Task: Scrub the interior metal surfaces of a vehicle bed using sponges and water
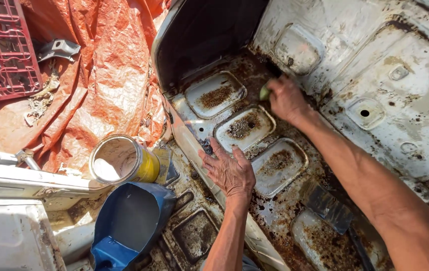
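Support: rusty white sheet-metal panel (375, 65) with stamped rectangular recesses (244, 128).
On it: open yellow tin can (124, 159) on its side; blue container (129, 223); dark flat piece (327, 206).
Beside: orange tarp (104, 65).

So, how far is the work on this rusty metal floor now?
Done: little shows as finished; the pressed recesses keep brown rust. In hand: the right hand presses a small green thing on the rusty panel, the left hand rests flat on the sill. Left: rust across most of it; an open can lies nearby.
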